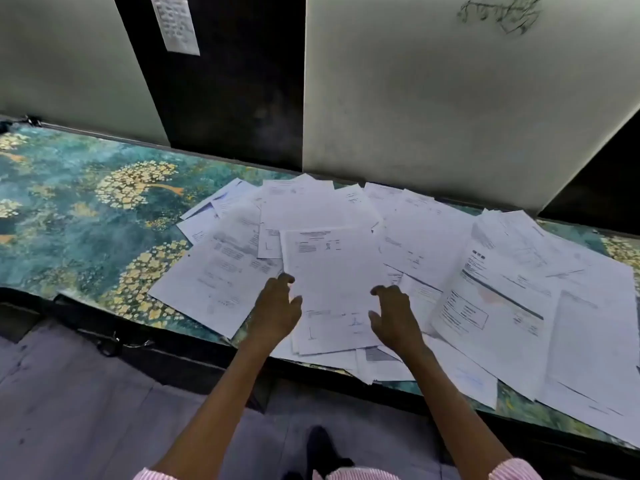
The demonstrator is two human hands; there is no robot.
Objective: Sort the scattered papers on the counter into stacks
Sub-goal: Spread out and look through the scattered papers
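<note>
Many white printed papers lie scattered and overlapping across the middle and right of the counter, which has a teal covering with gold flowers. One sheet lies on top in the centre, over a small loose pile. My left hand hovers at that sheet's left edge, fingers spread and holding nothing. At the sheet's right edge is my right hand, also with its fingers apart and empty. Whether the fingertips touch the paper I cannot tell.
Some sheets overhang the counter's near edge. Pale wall panels and a dark panel with a taped note stand behind the counter. A grey floor lies below, with a dark shoe on it.
</note>
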